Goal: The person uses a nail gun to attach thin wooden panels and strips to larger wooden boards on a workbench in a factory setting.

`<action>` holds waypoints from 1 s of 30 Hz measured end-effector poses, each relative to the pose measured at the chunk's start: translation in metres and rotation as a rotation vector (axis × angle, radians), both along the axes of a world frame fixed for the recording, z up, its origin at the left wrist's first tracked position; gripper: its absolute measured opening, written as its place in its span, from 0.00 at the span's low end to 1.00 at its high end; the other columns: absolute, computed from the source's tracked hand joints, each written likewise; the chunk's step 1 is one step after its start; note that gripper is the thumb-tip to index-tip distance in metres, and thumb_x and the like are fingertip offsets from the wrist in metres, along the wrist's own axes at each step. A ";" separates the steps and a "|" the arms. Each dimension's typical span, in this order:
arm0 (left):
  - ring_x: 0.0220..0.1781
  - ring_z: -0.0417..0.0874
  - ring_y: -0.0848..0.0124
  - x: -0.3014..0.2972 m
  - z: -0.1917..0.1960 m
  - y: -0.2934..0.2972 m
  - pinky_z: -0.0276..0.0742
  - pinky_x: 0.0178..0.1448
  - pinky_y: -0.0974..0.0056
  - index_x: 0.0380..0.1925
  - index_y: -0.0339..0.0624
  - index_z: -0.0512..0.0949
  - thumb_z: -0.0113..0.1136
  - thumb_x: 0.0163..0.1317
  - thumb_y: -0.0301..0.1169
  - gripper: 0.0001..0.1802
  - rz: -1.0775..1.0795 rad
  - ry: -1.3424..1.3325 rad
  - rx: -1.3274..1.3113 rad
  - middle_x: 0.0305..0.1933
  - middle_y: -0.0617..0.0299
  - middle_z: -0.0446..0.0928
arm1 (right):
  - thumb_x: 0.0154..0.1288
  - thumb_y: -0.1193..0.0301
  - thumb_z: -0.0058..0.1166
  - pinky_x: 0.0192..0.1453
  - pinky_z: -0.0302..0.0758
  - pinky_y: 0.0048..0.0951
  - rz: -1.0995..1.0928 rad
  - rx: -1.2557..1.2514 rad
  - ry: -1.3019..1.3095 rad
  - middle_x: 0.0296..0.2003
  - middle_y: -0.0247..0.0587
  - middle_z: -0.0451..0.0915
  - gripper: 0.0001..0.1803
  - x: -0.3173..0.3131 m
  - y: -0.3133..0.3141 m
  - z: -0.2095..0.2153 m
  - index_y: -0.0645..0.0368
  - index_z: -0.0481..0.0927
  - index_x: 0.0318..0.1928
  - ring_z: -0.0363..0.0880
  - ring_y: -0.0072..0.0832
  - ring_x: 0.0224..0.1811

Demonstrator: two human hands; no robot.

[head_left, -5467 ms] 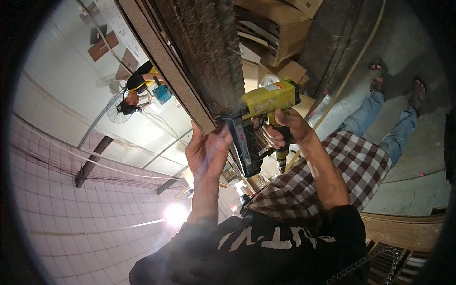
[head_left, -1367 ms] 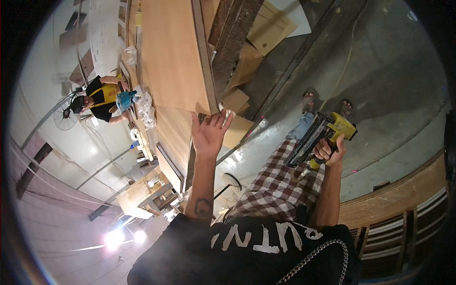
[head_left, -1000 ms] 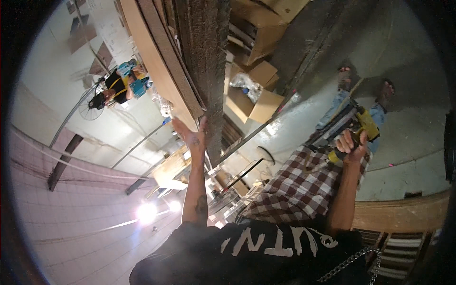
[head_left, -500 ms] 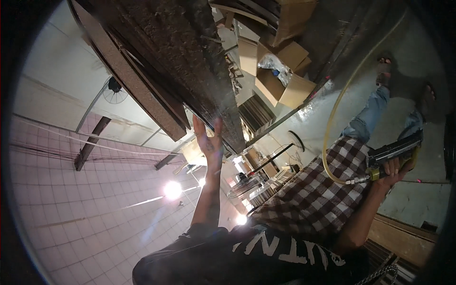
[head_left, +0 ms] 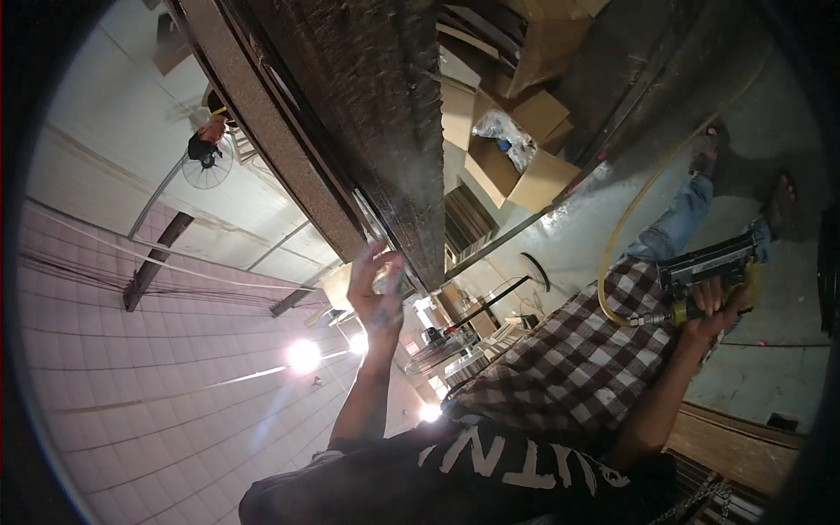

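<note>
1. The left hand (head_left: 378, 293) is raised with its fingers spread and not closed on anything. The fingertips lie against the lower edge of the dark rough panel (head_left: 372, 114), where it meets the pale board (head_left: 262, 122) beside it. The flat hand looks like a steadying touch rather than a grip.

2. The right hand (head_left: 713, 306) is wrapped shut around the handle of the yellow nail gun (head_left: 709, 271), well away from the dark rough panel, out to its right and lower. The gun's long black body points roughly sideways, not at the panel. By that pose the tool looks parked at the person's side while the other hand works.

3. A yellow air hose (head_left: 612, 254) loops from the butt of the gun, between it and the dark rough panel, and curves up across the grey floor (head_left: 770, 385). Held low, the gun keeps the hose slack.

4. Between the panel and the gun lies the person's leg in checked cloth (head_left: 569, 367).

5. Just to the right of the panel's far end sit open cardboard boxes (head_left: 516, 166), one with crumpled plastic in it.

6. On the panel's left side, beyond the pale board, a second person (head_left: 206, 140) bends near a standing fan (head_left: 208, 171), well apart.
</note>
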State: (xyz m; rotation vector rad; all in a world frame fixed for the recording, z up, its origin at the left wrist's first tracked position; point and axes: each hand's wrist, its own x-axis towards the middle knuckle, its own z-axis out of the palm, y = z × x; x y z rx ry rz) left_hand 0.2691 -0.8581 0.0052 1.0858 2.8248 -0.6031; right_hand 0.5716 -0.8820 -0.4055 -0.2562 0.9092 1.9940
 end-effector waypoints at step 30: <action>0.58 0.70 0.58 -0.100 -0.109 -0.071 0.69 0.60 0.58 0.61 0.28 0.58 0.32 0.73 0.46 0.30 -0.217 0.380 1.155 0.57 0.45 0.64 | 0.63 0.67 0.60 0.25 0.70 0.30 0.767 0.578 -0.991 0.22 0.33 0.71 0.17 -0.136 0.141 0.011 0.64 0.72 0.47 0.70 0.24 0.20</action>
